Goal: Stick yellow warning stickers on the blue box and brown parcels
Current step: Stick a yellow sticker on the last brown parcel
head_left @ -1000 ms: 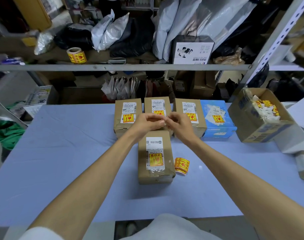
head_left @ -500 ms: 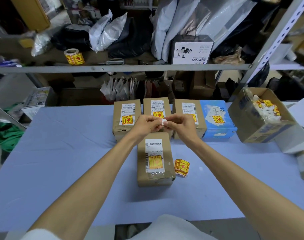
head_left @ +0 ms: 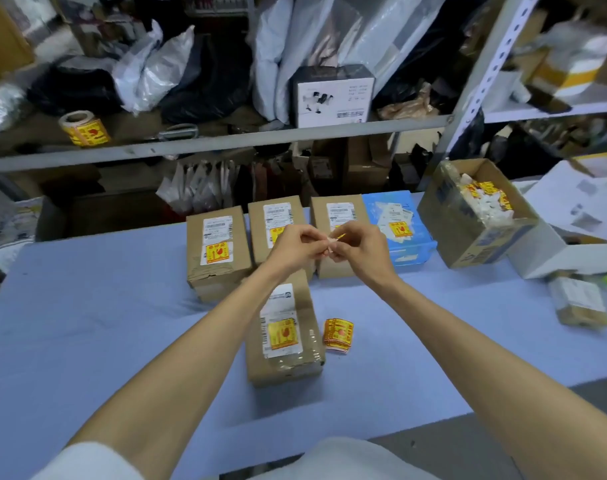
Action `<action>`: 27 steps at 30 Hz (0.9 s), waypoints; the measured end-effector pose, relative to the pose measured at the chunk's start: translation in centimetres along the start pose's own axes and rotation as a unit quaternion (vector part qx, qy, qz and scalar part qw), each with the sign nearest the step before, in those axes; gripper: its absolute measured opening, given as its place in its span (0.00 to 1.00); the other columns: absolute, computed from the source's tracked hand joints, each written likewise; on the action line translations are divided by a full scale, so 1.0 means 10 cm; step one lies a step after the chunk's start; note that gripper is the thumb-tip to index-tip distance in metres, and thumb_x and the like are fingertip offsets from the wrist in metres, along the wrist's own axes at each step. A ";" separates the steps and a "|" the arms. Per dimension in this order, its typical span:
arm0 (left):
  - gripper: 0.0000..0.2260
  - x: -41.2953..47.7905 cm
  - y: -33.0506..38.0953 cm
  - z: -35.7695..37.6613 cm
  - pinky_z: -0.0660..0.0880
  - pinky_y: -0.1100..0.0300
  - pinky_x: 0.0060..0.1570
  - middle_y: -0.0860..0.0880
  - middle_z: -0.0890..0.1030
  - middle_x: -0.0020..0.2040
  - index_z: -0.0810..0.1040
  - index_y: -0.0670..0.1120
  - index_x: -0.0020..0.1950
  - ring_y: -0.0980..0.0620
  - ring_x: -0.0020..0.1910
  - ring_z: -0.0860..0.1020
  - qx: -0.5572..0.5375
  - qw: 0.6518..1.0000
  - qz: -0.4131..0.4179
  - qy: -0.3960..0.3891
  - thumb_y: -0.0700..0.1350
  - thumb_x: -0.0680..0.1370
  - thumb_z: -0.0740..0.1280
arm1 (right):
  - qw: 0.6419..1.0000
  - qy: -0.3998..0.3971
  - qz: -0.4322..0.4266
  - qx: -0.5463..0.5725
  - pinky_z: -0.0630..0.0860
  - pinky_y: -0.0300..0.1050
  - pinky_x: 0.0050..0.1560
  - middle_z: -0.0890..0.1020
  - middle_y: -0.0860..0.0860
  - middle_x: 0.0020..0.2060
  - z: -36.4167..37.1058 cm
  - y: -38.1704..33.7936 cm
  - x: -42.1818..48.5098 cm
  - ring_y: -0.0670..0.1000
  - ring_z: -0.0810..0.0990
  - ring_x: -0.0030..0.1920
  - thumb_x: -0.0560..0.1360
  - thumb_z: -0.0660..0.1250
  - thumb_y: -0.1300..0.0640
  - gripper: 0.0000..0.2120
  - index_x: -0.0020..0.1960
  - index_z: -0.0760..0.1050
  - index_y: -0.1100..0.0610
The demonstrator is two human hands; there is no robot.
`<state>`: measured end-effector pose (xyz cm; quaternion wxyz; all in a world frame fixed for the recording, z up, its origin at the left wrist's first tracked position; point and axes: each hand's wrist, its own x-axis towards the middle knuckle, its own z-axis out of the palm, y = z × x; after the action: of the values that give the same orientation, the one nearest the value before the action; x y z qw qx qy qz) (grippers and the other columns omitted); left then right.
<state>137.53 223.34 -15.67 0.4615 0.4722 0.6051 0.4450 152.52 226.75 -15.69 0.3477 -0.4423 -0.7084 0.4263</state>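
Observation:
Three brown parcels (head_left: 219,251) stand in a row at the back of the blue table, with a blue box (head_left: 399,226) at their right end. A fourth brown parcel (head_left: 283,334) lies nearer me. Each visible top carries a yellow warning sticker. My left hand (head_left: 297,245) and my right hand (head_left: 361,245) meet above the middle of the row, both pinching a small sticker piece (head_left: 334,240) with white backing and a yellow edge. A short stack of yellow stickers (head_left: 338,334) lies right of the near parcel.
An open cardboard box (head_left: 475,216) with peeled backings and yellow stickers stands at the right, white sheets (head_left: 579,202) beyond it, a small wrapped packet (head_left: 579,303) near the right edge. A sticker roll (head_left: 84,128) sits on the metal shelf (head_left: 226,140) behind, among bags and boxes.
My hands stay together above the parcel row. A white backing and a yellow edge now show between my fingertips. The view has tilted and shifted slightly.

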 end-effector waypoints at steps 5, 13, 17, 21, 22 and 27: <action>0.05 0.35 0.16 0.51 0.80 0.56 0.43 0.45 0.84 0.37 0.80 0.47 0.40 0.50 0.38 0.83 0.082 0.995 0.046 -0.020 0.39 0.73 0.72 | 0.996 0.052 0.049 0.050 0.82 0.42 0.46 0.84 0.58 0.40 -0.52 0.16 -0.02 0.52 0.84 0.41 0.75 0.66 0.68 0.09 0.52 0.82 0.64; 0.05 0.81 0.45 1.41 0.76 0.58 0.39 0.47 0.82 0.36 0.77 0.46 0.40 0.53 0.35 0.80 0.194 0.966 0.104 -0.139 0.40 0.73 0.72 | 0.984 0.152 0.093 -0.022 0.81 0.43 0.43 0.85 0.55 0.37 -1.41 0.53 -0.06 0.52 0.85 0.38 0.73 0.70 0.65 0.04 0.46 0.84 0.60; 0.06 1.09 0.63 1.75 0.73 0.58 0.43 0.48 0.83 0.43 0.77 0.48 0.44 0.53 0.40 0.78 0.338 0.914 0.154 -0.160 0.45 0.71 0.73 | 0.972 0.189 0.118 -0.075 0.76 0.34 0.37 0.83 0.51 0.33 -1.87 0.71 0.01 0.40 0.81 0.33 0.69 0.74 0.64 0.02 0.41 0.83 0.59; 0.11 1.43 0.84 2.01 0.76 0.51 0.47 0.49 0.81 0.48 0.76 0.46 0.51 0.48 0.49 0.77 0.452 0.856 0.171 -0.185 0.49 0.72 0.72 | 0.959 0.216 0.141 -0.121 0.78 0.43 0.44 0.83 0.50 0.35 -2.28 0.87 0.17 0.48 0.82 0.39 0.68 0.75 0.62 0.03 0.41 0.83 0.59; 0.12 1.52 0.89 2.08 0.76 0.50 0.48 0.48 0.80 0.49 0.76 0.46 0.51 0.46 0.50 0.77 0.472 0.844 0.173 -0.188 0.50 0.73 0.72 | 0.956 0.217 0.142 -0.134 0.78 0.43 0.44 0.83 0.50 0.34 -2.37 0.90 0.22 0.48 0.81 0.38 0.68 0.75 0.62 0.02 0.41 0.83 0.59; 0.13 1.93 1.12 2.35 0.73 0.53 0.43 0.45 0.79 0.51 0.74 0.47 0.50 0.44 0.48 0.77 0.531 0.808 0.182 -0.177 0.52 0.73 0.71 | 0.941 0.240 0.138 -0.197 0.78 0.44 0.48 0.84 0.53 0.39 -2.70 1.01 0.57 0.51 0.82 0.43 0.70 0.71 0.65 0.05 0.45 0.83 0.61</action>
<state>159.83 246.43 -11.60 0.1487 0.8156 0.5579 0.0385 177.23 242.53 -13.58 0.3509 -0.6845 -0.6059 0.2032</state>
